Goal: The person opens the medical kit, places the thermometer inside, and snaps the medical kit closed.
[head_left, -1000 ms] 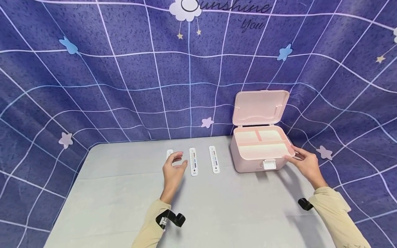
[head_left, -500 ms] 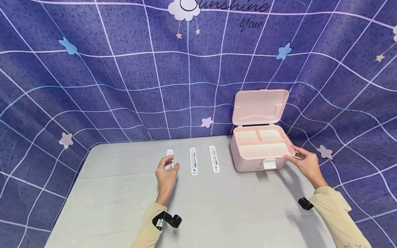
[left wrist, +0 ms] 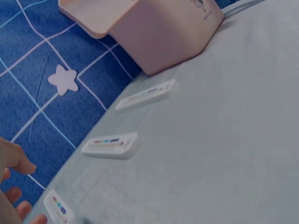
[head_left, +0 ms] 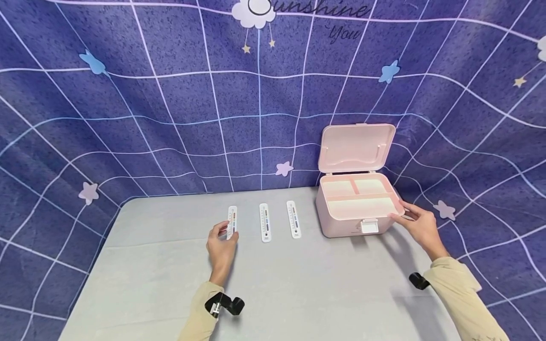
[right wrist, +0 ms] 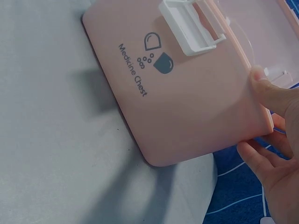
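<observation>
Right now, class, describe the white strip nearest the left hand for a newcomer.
Find the open pink box on the grey table. Left of it, in a row of three, take the white strip farthest away. Unlike the other strips, it has the left hand at its near end.

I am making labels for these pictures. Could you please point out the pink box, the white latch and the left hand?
Pink box (head_left: 344, 228): head view, on its front wall beside the latch.
White latch (right wrist: 189, 31): right wrist view, on its flap.
Left hand (head_left: 221, 245): head view, on the back of the hand.
</observation>
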Available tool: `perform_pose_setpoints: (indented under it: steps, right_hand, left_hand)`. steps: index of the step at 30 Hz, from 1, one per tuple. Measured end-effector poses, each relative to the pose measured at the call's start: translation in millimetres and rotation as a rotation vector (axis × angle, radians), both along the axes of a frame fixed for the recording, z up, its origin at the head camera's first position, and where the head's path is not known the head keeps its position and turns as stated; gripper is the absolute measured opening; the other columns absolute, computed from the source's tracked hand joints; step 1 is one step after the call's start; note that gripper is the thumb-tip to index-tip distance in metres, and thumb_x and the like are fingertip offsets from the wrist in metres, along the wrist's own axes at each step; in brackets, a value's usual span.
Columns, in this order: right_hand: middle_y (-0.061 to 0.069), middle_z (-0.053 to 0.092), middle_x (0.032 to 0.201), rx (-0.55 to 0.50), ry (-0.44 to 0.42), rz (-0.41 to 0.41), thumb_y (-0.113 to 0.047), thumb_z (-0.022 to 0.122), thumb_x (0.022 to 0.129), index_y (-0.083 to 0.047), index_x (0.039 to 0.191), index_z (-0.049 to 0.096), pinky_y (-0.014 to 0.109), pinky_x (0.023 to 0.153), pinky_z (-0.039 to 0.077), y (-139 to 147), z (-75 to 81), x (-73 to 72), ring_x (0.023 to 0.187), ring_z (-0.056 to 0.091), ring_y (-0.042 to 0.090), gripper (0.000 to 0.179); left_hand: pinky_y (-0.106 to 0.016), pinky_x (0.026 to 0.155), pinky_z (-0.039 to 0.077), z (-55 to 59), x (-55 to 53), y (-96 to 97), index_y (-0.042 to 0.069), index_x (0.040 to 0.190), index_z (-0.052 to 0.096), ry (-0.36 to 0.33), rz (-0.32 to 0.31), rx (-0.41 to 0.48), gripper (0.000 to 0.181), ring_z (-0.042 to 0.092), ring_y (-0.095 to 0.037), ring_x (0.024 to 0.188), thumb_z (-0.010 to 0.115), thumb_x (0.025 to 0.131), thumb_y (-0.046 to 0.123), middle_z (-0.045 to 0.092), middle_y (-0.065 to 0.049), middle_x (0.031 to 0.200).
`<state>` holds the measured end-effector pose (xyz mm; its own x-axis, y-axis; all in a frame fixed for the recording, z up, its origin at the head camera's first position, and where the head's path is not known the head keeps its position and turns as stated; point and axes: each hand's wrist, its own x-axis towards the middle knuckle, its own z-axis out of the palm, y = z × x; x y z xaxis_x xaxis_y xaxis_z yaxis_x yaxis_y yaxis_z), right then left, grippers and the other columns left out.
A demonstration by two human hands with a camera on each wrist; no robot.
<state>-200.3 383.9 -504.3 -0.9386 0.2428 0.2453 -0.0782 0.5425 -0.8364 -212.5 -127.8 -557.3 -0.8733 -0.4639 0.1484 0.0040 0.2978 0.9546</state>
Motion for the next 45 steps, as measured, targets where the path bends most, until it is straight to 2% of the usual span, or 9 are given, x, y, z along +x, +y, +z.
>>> perform_pose_setpoints:
  steps: [8,14,16,20,26,33,39,45]
  right_hand:
    - [0.031,0.053,0.123,0.013,0.006,0.000,-0.017,0.078,0.077,0.006,0.128,0.054,0.007,0.067,0.047,0,-2.1,0.1,0.083,0.055,-0.016,0.060]
    - [0.030,0.054,0.123,0.014,0.008,-0.001,-0.016,0.079,0.077,0.006,0.128,0.055,0.007,0.067,0.047,-1,-0.4,0.7,0.083,0.055,-0.015,0.060]
    - [0.030,0.054,0.122,0.010,0.013,0.003,-0.014,0.079,0.076,0.007,0.127,0.055,0.007,0.067,0.047,-5,4.8,2.3,0.084,0.057,-0.011,0.060]
    - [0.030,0.054,0.123,0.009,0.016,0.000,-0.011,0.079,0.076,0.006,0.127,0.055,0.007,0.066,0.047,-5,3.8,1.1,0.086,0.059,-0.007,0.059]
    - [0.027,0.055,0.124,0.013,0.008,-0.016,-0.014,0.080,0.076,0.003,0.127,0.056,0.007,0.067,0.047,-1,-0.1,0.7,0.088,0.059,-0.006,0.060]
    - [0.026,0.057,0.123,0.024,0.012,-0.029,-0.015,0.080,0.075,0.004,0.125,0.058,0.007,0.067,0.047,-2,1.5,-1.5,0.088,0.059,-0.005,0.058]
    - [0.025,0.057,0.123,0.013,0.023,-0.012,-0.016,0.080,0.075,0.004,0.125,0.058,0.008,0.068,0.048,-7,2.8,-9.3,0.090,0.061,0.000,0.059]
    - [0.024,0.057,0.124,-0.001,0.000,-0.033,-0.019,0.080,0.076,0.003,0.126,0.057,0.008,0.068,0.047,-2,0.4,-3.5,0.089,0.060,-0.004,0.059]
  left_hand:
    - [-0.045,0.086,0.043,-9.8,-3.1,-5.6,0.006,0.118,0.062,-0.069,0.007,-0.030,0.051,0.054,-0.034,0.104,0.074,0.069,-0.001,0.057,-0.018,0.115]
    - [-0.047,0.084,0.043,-18.5,-8.2,-7.8,0.005,0.122,0.059,-0.148,0.003,-0.092,0.058,0.053,-0.034,0.101,0.074,0.066,0.001,0.054,-0.019,0.114]
    - [-0.047,0.083,0.044,-20.4,-10.3,-8.6,0.003,0.122,0.058,-0.161,0.002,-0.123,0.060,0.053,-0.034,0.098,0.074,0.065,0.001,0.053,-0.021,0.112]
    - [-0.049,0.084,0.043,-20.9,-14.6,-10.4,-0.002,0.122,0.057,-0.180,-0.004,-0.174,0.061,0.052,-0.037,0.096,0.075,0.063,0.001,0.053,-0.025,0.109]
    - [-0.049,0.085,0.044,-21.3,-20.2,-11.8,-0.008,0.115,0.059,-0.201,-0.050,-0.253,0.057,0.056,-0.038,0.093,0.077,0.061,0.001,0.059,-0.026,0.104]
    - [-0.048,0.080,0.047,-18.0,-22.4,-14.1,-0.008,0.107,0.063,-0.265,-0.094,-0.355,0.048,0.060,-0.038,0.088,0.076,0.062,0.003,0.065,-0.026,0.097]
    - [-0.046,0.075,0.046,-15.7,-20.0,-24.0,-0.006,0.103,0.066,-0.240,-0.059,-0.349,0.042,0.061,-0.036,0.084,0.072,0.062,0.002,0.068,-0.023,0.094]
    - [-0.045,0.075,0.046,-14.9,-19.0,-21.7,-0.004,0.102,0.067,-0.202,-0.086,-0.344,0.042,0.061,-0.034,0.084,0.071,0.062,0.005,0.069,-0.021,0.092]
